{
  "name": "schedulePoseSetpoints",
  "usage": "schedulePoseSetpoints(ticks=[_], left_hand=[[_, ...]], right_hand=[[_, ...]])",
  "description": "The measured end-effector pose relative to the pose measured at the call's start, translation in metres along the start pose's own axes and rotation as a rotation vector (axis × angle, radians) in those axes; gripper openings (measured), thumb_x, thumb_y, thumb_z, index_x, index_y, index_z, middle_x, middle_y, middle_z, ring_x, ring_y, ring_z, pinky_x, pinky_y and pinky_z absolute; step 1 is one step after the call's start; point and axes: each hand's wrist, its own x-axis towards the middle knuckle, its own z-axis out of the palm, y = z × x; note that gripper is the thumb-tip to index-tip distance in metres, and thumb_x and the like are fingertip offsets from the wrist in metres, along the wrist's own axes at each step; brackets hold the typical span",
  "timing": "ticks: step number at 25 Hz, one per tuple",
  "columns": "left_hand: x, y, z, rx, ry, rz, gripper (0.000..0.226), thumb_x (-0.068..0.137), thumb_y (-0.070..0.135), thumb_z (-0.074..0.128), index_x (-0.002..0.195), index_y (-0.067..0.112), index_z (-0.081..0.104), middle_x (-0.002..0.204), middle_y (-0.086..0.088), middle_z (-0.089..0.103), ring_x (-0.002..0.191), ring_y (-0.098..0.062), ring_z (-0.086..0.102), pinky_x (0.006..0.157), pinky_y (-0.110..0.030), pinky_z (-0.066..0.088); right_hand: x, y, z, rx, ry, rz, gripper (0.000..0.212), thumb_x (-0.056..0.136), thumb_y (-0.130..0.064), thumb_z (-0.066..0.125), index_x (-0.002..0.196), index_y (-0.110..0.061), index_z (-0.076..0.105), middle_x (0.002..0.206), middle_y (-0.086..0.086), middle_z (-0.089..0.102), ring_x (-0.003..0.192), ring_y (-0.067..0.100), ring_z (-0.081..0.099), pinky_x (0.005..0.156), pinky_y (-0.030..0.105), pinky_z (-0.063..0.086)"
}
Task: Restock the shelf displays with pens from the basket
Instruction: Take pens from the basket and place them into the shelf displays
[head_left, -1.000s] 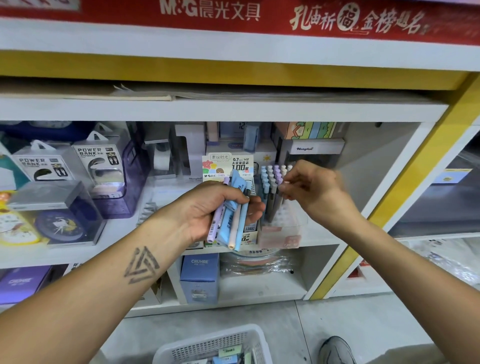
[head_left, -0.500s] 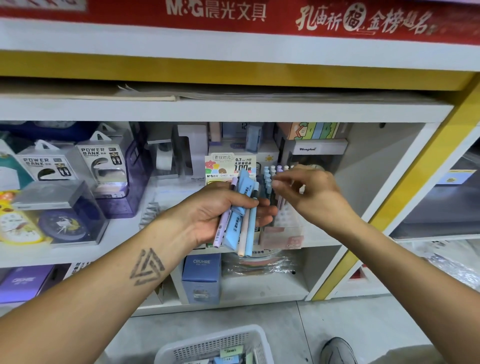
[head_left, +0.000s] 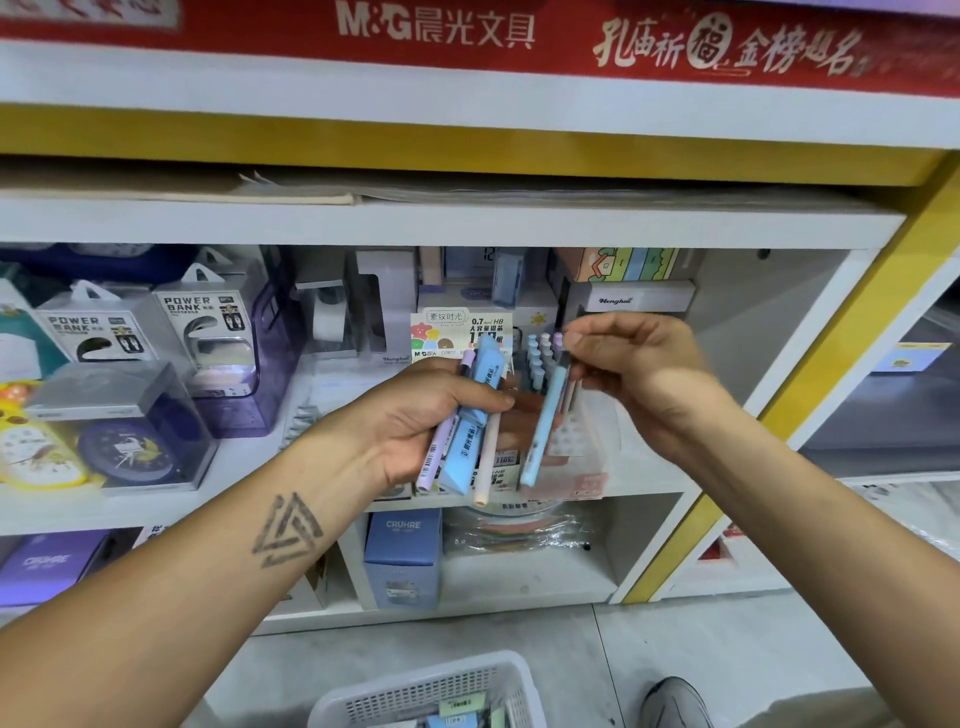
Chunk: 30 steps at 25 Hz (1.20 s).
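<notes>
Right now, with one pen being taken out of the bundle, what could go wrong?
1. The left hand grips several pens and a light blue box loosely fanned; as the right hand pinches the blue pen out, the pink pen beside it may slip and fall.
2. The pen display stands right behind both hands, so a careless move could knock its upright pens.

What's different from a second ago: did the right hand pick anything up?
Yes. The right hand, which was at the pen display holding nothing visible, has drawn back and now pinches a light-blue pen by its top, taken from the left hand's bundle. The left hand still grips the rest. The basket and shelf goods have not moved.
</notes>
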Motion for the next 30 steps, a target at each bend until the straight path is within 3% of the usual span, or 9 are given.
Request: schedulePoseSetpoints(ticks=[3, 7, 11, 21, 27, 30], left_hand=[[0.002, 0.001, -0.005, 0.034, 0.094, 0.002, 0.014, 0.089, -0.015, 0.053, 0.093, -0.006, 0.064, 0.089, -0.025, 0.073, 0.073, -0.032, 0.074, 0.057, -0.035, 0.060], [0.006, 0.001, -0.010, -0.010, 0.164, 0.026, 0.020, 0.085, -0.015, 0.058, 0.100, -0.001, 0.057, 0.082, -0.022, 0.068, 0.060, -0.022, 0.064, 0.045, -0.026, 0.049], [0.007, 0.001, -0.011, -0.040, 0.107, 0.024, 0.041, 0.075, -0.008, 0.066, 0.114, 0.001, 0.054, 0.081, -0.019, 0.067, 0.056, -0.018, 0.058, 0.043, -0.023, 0.045], [0.006, -0.001, -0.010, -0.085, 0.022, -0.018, 0.039, 0.080, -0.010, 0.058, 0.118, 0.000, 0.055, 0.084, -0.020, 0.067, 0.057, -0.016, 0.058, 0.045, -0.020, 0.047], [0.005, -0.002, -0.008, -0.027, -0.012, -0.003, 0.042, 0.074, -0.007, 0.065, 0.115, 0.001, 0.058, 0.086, -0.017, 0.066, 0.059, -0.015, 0.055, 0.045, -0.019, 0.045], [0.004, -0.002, -0.007, -0.033, -0.033, -0.013, 0.041, 0.076, -0.006, 0.065, 0.116, 0.001, 0.059, 0.084, -0.016, 0.066, 0.059, -0.015, 0.055, 0.045, -0.019, 0.045]], right_hand=[[0.004, -0.008, -0.008, -0.058, 0.098, -0.162, 0.011, 0.086, 0.003, 0.071, 0.097, 0.003, 0.071, 0.071, 0.012, 0.071, 0.057, 0.019, 0.064, 0.059, 0.025, 0.056], [0.003, -0.003, -0.009, -0.424, 0.103, -0.365, 0.011, 0.087, 0.000, 0.072, 0.098, -0.001, 0.071, 0.081, 0.019, 0.070, 0.070, 0.031, 0.068, 0.073, 0.039, 0.060], [-0.008, 0.016, -0.006, -0.907, -0.060, -0.579, 0.013, 0.090, -0.012, 0.072, 0.103, -0.012, 0.074, 0.084, -0.001, 0.072, 0.074, 0.008, 0.068, 0.074, 0.033, 0.057], [-0.012, 0.019, 0.001, -0.918, -0.200, -0.634, 0.011, 0.084, -0.008, 0.077, 0.093, -0.014, 0.076, 0.079, -0.009, 0.071, 0.071, 0.006, 0.067, 0.069, 0.036, 0.056], [-0.010, 0.023, -0.003, -0.973, -0.223, -0.629, 0.010, 0.085, -0.006, 0.075, 0.092, -0.013, 0.076, 0.081, -0.006, 0.072, 0.071, 0.006, 0.065, 0.069, 0.033, 0.055], [-0.008, 0.023, -0.002, -1.086, -0.219, -0.642, 0.008, 0.087, -0.005, 0.073, 0.093, -0.008, 0.078, 0.085, 0.001, 0.070, 0.074, 0.015, 0.063, 0.070, 0.038, 0.053]])
